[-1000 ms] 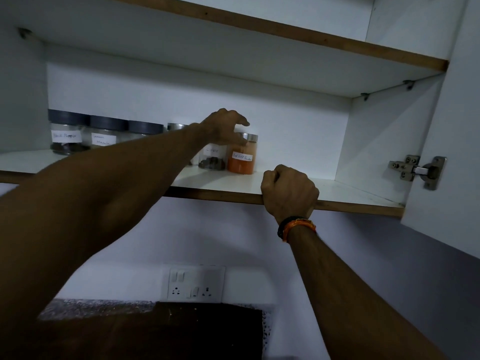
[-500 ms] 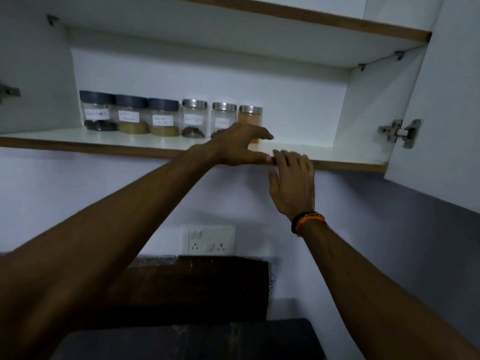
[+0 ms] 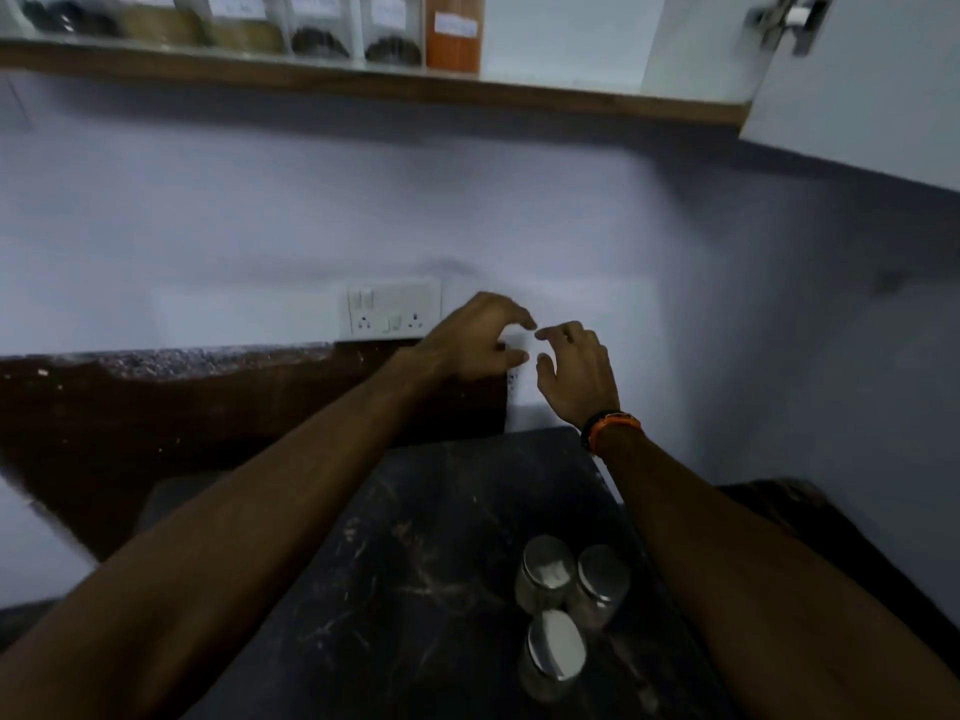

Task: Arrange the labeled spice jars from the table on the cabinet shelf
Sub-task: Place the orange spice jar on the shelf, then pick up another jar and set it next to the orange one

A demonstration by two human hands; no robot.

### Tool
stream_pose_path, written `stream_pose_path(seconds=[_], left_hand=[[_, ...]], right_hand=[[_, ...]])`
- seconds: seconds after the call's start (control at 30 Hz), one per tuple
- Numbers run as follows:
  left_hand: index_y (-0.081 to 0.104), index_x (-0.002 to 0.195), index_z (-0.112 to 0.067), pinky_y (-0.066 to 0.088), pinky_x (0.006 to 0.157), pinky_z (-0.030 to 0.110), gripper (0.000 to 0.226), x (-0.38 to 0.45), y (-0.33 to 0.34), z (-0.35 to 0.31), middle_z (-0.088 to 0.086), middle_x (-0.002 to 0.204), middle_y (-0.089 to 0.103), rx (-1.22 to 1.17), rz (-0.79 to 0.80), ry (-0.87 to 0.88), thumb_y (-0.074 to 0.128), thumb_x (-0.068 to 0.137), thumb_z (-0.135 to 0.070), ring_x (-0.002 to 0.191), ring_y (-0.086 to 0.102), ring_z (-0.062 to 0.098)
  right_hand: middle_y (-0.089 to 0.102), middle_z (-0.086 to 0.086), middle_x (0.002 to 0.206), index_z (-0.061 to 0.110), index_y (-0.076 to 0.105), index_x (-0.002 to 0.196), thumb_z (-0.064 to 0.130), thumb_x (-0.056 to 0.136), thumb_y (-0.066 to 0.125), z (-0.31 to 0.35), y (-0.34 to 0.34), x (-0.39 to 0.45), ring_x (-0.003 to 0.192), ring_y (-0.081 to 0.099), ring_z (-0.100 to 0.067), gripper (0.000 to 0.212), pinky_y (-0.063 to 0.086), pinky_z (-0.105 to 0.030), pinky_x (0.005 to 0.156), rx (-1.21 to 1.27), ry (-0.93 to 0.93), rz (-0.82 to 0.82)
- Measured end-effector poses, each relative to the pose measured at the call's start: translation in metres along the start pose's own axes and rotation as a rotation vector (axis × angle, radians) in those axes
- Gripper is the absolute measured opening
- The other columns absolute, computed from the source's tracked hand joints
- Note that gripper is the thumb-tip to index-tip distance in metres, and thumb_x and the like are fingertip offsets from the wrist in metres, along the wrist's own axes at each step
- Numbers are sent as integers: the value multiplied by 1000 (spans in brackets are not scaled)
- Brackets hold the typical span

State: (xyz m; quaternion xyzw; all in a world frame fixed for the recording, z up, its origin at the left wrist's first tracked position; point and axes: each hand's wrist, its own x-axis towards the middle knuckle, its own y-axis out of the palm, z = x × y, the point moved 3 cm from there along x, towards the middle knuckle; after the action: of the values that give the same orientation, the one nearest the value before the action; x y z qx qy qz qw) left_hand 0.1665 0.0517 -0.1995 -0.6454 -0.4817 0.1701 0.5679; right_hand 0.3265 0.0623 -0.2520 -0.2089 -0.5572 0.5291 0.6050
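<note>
Three steel-lidded spice jars [image 3: 563, 610] stand clustered on the dark stone table [image 3: 426, 589], low and right of centre. Several labeled jars line the cabinet shelf [image 3: 363, 88] at the top, the rightmost an orange-powder jar [image 3: 453, 41]. My left hand [image 3: 480, 340] and my right hand [image 3: 574, 374] hang in the air side by side in front of the wall, well above the table jars. Both have loosely curled fingers and hold nothing. An orange and black band sits on my right wrist.
A white switch and socket plate [image 3: 393, 306] is on the wall behind my left hand. An open cabinet door [image 3: 852, 85] with a metal hinge juts out at the upper right. A dark brown backsplash [image 3: 208, 407] runs along the left.
Both hands have left the shelf edge and dropped to socket height. The view has tilted down, bringing the table and its three jars into sight.
</note>
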Motion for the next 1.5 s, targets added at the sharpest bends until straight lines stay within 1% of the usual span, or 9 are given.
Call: stream_pose_path(seconds=[0.2, 0.33, 0.47, 0.57, 0.8, 1.0, 1.27, 1.37, 1.5], left_hand=[[68, 120, -13, 50, 97, 40, 34, -39, 94, -5, 8, 118, 70, -100, 288, -77, 69, 90, -29, 109, 64, 24], [66, 120, -12, 48, 94, 31, 30, -66, 145, -7, 8, 118, 68, -128, 419, -96, 67, 93, -25, 109, 64, 24], [66, 121, -11, 43, 99, 30, 30, -97, 184, -11, 8, 123, 63, -157, 522, -64, 65, 94, -25, 115, 59, 22], [68, 116, -8, 45, 103, 40, 29, -116, 204, -12, 9, 120, 65, -202, 556, -66, 64, 95, -27, 113, 60, 22], [68, 114, -14, 47, 99, 35, 22, -150, 238, -14, 5, 120, 65, -245, 683, -107, 63, 95, -25, 111, 61, 18], [68, 116, -16, 36, 86, 19, 23, -160, 247, -14, 2, 123, 64, -264, 696, -128, 62, 95, -20, 102, 54, 5], [64, 123, -11, 44, 95, 30, 29, -169, 248, 3, 8, 124, 64, -346, 681, -331, 62, 96, -22, 114, 61, 20], [65, 122, -13, 51, 95, 33, 26, -181, 245, 15, 6, 120, 66, -442, 594, -419, 60, 98, -22, 105, 63, 15], [66, 116, -15, 56, 83, 29, 21, -202, 239, 34, 5, 113, 68, -623, 453, -599, 52, 102, -22, 94, 67, 11]], right_hand=[[60, -15, 127, 10, 65, 124, 15, 91, 60, -27, 44, -69, 116, 55, -33, 33, 46, -43, 99, 7, 105, 246], [69, -9, 118, 14, 70, 115, 24, 92, 64, -44, 58, -99, 111, 64, -26, 26, 52, -34, 93, -188, 620, 241], [63, -13, 118, 9, 67, 112, 21, 90, 61, -49, 85, -157, 111, 60, -31, 26, 47, -39, 97, 57, 217, 457], [61, -5, 106, 15, 64, 101, 32, 91, 60, -56, 96, -193, 98, 61, -26, 20, 49, -37, 87, 54, 304, 453], [60, -7, 124, 17, 62, 119, 43, 89, 60, -54, 126, -259, 114, 58, -25, 39, 49, -36, 93, -111, 214, 603], [43, -9, 149, 22, 45, 139, 70, 73, 66, -50, 138, -281, 136, 42, -30, 85, 44, -47, 107, -105, 298, 713], [44, -12, 148, 15, 42, 143, 43, 86, 67, -37, 142, -272, 136, 43, -33, 69, 35, -46, 114, -125, 232, 762], [58, -7, 133, 14, 52, 133, 40, 94, 60, -25, 143, -249, 121, 56, -26, 48, 41, -38, 105, -107, 200, 803], [59, 6, 97, 23, 60, 110, 37, 77, 75, -9, 135, -214, 88, 59, -15, 39, 36, -19, 64, 104, 171, 800]])
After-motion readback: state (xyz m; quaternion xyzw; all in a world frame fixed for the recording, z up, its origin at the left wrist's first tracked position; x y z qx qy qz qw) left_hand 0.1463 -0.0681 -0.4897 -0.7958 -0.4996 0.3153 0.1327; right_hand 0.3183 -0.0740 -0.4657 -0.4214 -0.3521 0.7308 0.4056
